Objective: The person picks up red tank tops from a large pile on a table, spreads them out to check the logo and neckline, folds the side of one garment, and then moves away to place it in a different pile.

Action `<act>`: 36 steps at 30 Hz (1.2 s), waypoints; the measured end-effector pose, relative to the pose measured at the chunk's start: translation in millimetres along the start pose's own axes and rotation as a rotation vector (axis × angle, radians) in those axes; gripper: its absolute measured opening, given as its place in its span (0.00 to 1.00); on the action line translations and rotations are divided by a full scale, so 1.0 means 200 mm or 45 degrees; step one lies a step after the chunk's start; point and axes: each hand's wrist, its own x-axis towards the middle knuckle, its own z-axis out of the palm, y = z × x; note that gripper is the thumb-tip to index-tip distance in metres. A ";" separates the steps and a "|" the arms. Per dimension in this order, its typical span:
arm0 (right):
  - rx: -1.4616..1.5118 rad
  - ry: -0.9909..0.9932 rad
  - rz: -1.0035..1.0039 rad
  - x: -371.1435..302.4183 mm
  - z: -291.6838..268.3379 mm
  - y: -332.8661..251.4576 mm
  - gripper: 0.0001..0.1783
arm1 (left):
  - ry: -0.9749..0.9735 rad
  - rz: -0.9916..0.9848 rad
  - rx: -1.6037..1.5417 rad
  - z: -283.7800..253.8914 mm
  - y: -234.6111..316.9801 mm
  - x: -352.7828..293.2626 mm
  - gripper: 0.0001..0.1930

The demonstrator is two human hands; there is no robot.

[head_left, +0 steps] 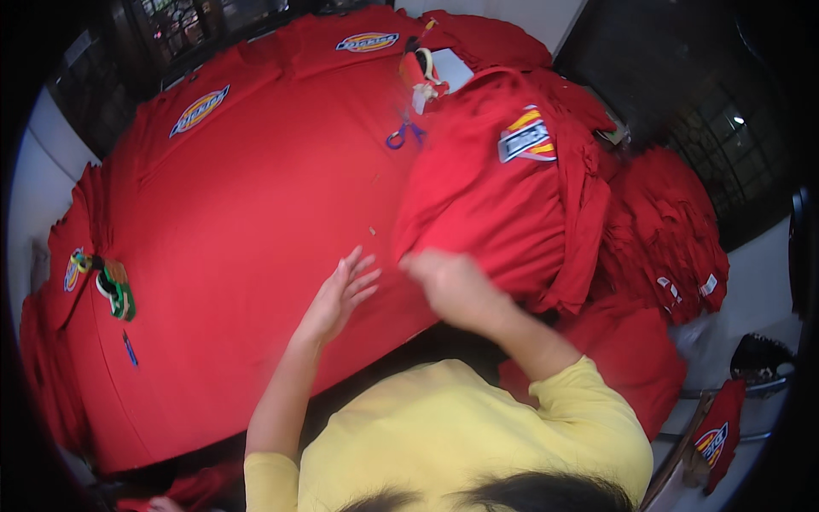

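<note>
A red shirt [486, 205] with a printed chest logo lies rumpled on a pile at the right of the red-covered table [230, 239]. My right hand [456, 290] is at its near left corner, fingers closed and slightly blurred, seemingly pinching the edge of the cloth. Just left of it, my left hand [341, 294] hovers over the table with its fingers apart, holding nothing. A tiny scrap [372, 231] lies on the red surface beyond the left hand.
Purple-handled scissors [403, 135] and a red tape dispenser [424, 68] lie beyond the shirt. A green tape dispenser [118, 288] and a blue pen [130, 348] are at the left. More red shirts [661, 230] are heaped at the right; others with logos [200, 111] line the far edge.
</note>
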 end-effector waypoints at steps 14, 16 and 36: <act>0.231 0.067 0.773 -0.12 -0.11 0.64 0.13 | 0.826 0.260 0.472 -0.44 0.06 -0.59 0.09; 0.384 -0.055 0.733 -0.06 -0.05 0.63 0.13 | 1.141 0.244 0.967 -0.51 0.09 -0.73 0.10; 2.258 -0.431 0.334 0.05 0.35 -0.01 0.25 | 0.888 0.727 1.254 -0.42 0.19 -1.11 0.15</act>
